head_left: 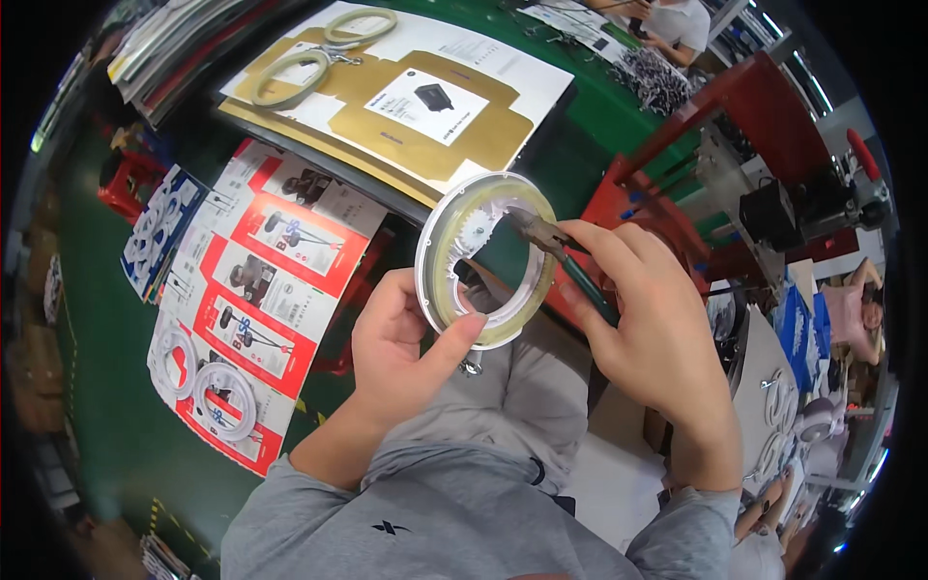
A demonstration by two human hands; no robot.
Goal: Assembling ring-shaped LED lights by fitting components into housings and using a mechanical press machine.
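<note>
1. The left hand (401,343) grips a ring-shaped lamp housing (486,259), with the thumb pressed on the lower rim and the remaining fingers behind the ring.
2. The ring-shaped lamp housing is held upright in front of the person's chest, above the grey-trousered lap. Its outer rim is white, a yellowish band runs inside it, and a small white gear-like part sits at the upper left of the inner edge.
3. The right hand (643,324) is closed around a pair of pliers (561,253) with dark green handles.
4. The metal nose of the pliers reaches into the upper right inner edge of the ring and touches it.
5. A small metal piece hangs just below the lower rim of the ring, near the left thumb.
6. To the left, flat red-and-white printed carton sheets (256,290) lie on the green floor (116,425).
7. Beyond the ring, unfolded brown-and-white carton blanks (425,106) lie flat, with two more ring housings (319,48) resting on them.
8. To the right stands a red metal frame (696,126).
9. Another person (672,24) sits at the far top edge.
</note>
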